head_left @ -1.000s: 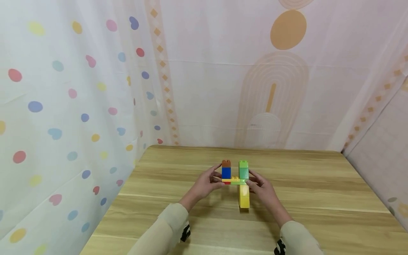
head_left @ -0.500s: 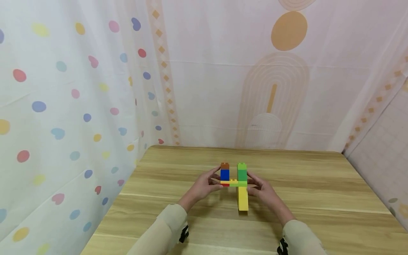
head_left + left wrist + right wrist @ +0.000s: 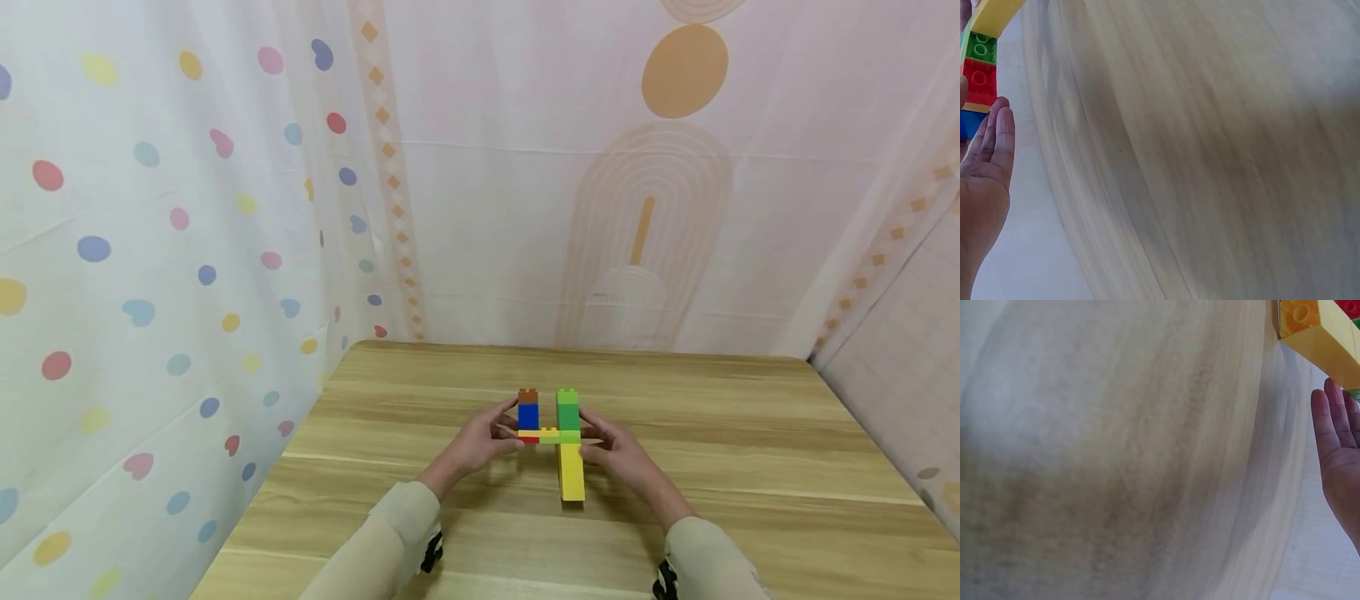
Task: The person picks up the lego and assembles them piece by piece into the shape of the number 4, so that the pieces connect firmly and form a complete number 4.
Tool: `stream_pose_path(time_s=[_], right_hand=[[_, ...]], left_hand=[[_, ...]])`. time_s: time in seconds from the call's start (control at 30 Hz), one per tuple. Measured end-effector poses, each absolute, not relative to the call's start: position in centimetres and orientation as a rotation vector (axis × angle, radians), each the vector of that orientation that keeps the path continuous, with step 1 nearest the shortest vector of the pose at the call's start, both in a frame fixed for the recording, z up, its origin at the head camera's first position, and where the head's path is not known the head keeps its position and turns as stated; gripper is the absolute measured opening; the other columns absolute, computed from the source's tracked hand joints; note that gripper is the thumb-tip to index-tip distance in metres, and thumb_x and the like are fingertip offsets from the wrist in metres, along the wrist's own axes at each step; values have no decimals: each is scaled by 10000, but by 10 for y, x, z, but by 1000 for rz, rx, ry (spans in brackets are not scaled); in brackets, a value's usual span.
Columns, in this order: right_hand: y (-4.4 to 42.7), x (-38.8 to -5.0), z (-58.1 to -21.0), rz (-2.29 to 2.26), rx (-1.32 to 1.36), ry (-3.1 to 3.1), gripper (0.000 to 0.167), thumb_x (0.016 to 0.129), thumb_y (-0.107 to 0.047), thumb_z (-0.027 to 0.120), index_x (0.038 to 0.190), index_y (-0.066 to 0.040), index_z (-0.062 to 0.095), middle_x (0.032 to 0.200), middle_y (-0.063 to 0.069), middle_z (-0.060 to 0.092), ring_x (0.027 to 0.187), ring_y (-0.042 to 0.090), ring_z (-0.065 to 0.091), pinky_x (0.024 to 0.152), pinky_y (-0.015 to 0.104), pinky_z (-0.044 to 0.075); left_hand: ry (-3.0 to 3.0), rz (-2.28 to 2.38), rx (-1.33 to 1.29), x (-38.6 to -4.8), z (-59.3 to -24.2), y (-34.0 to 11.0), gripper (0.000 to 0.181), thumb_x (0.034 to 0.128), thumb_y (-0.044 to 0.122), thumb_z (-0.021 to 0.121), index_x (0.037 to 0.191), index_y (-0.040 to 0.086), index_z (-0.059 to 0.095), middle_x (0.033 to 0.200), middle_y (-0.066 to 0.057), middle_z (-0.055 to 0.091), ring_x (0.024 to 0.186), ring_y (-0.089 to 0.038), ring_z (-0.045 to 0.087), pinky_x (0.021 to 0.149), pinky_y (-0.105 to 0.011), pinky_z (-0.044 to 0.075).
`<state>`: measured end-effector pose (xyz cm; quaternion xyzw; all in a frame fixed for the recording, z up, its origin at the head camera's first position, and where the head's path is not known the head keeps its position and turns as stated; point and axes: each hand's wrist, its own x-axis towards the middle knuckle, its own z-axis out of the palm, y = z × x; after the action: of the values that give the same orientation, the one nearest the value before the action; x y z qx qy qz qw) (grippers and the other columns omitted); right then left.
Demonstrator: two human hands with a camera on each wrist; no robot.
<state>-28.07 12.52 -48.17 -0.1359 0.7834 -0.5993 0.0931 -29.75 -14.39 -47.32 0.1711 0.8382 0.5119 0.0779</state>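
Observation:
Both my hands hold a small structure of toy building bricks between them. On its left a brown brick tops a blue brick (image 3: 528, 417); on its right a light green brick tops a darker green brick (image 3: 568, 416). A low row of red, yellow and light green bricks joins them, and a yellow brick column (image 3: 572, 472) extends below the right side. My left hand (image 3: 478, 442) grips the left end at the blue and red bricks (image 3: 980, 78). My right hand (image 3: 621, 454) holds the right side, thumb near the yellow column's top. The yellow column's hollow underside (image 3: 1300, 314) shows in the right wrist view.
A wood-grain table (image 3: 420, 383) lies beneath the hands. Behind it hangs a pale patterned curtain (image 3: 480, 208), and a dotted curtain (image 3: 172, 250) stands along the left side.
The brick structure has shifted slightly down and left in the head view, with both hands. My right thumb has moved from the light green brick's front to the structure's right side.

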Motion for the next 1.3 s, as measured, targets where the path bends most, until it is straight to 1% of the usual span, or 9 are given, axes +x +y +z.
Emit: stream_pose_path(time_s=[0.13,0.27,0.37,0.57,0.77,0.9,0.97,1.13,1.3], right_hand=[[125,-282,-483,-1762,-386,2322,604,981,-49,594,1539,-127,376,1376,225,527,1178,342,567,882,415,536],[126,-283,-484,-1745,-431,2309,598,986,-56,586,1538,-78,357,1382,258,498,1166,356,567,852,420,545],[127,-284,-486,-1738,-449,2286,595,989,-66,582,1533,-33,344,1379,269,489,1150,340,569,834,412,548],[125,-285,-490,-1729,-412,2281,578,992,-74,580,1525,-30,361,1364,242,504,1135,304,565,829,400,546],[121,-286,-492,-1725,-397,2292,580,985,-66,584,1520,-22,365,1349,237,515,1111,297,574,822,393,546],[120,-286,-492,-1727,-405,2289,591,981,-67,588,1516,13,348,1341,257,512,1075,289,585,808,397,549],[119,-285,-493,-1723,-402,2289,588,980,-59,585,1508,38,344,1331,261,518,1048,284,592,797,402,550],[113,-284,-496,-1708,-302,2317,523,987,-27,566,1480,37,406,1270,198,567,989,245,599,803,401,548],[110,-282,-497,-1713,-224,2344,494,990,-18,556,1469,13,441,1252,156,583,984,233,607,822,409,544]], left_hand=[[2475,1552,508,-299,-475,-145,713,925,154,719,1539,104,361,1199,-94,617,1055,-241,629,902,-419,523],[2470,1533,501,-301,-476,-145,709,921,170,727,1531,90,375,1202,-97,609,1043,-244,630,893,-430,526],[2464,1520,509,-302,-477,-145,699,917,165,732,1522,79,393,1189,-100,610,1025,-242,633,889,-429,526],[2467,1489,553,-305,-480,-147,665,920,123,724,1501,35,413,1211,-138,610,1023,-272,638,876,-425,529],[2451,1498,542,-307,-483,-148,654,924,109,714,1498,25,412,1233,-153,598,1050,-284,617,907,-430,506],[2452,1494,521,-308,-485,-148,634,921,92,712,1488,32,433,1207,-143,604,1052,-283,611,911,-437,502],[2455,1482,506,-308,-487,-148,589,929,88,700,1468,37,468,1181,-128,613,1054,-276,606,908,-435,504],[2451,1457,443,-308,-491,-147,491,936,56,680,1409,53,550,1136,-83,627,1026,-240,595,862,-395,532],[2453,1455,413,-307,-493,-146,536,931,56,687,1434,22,506,1161,-92,616,1047,-240,597,875,-401,529]])
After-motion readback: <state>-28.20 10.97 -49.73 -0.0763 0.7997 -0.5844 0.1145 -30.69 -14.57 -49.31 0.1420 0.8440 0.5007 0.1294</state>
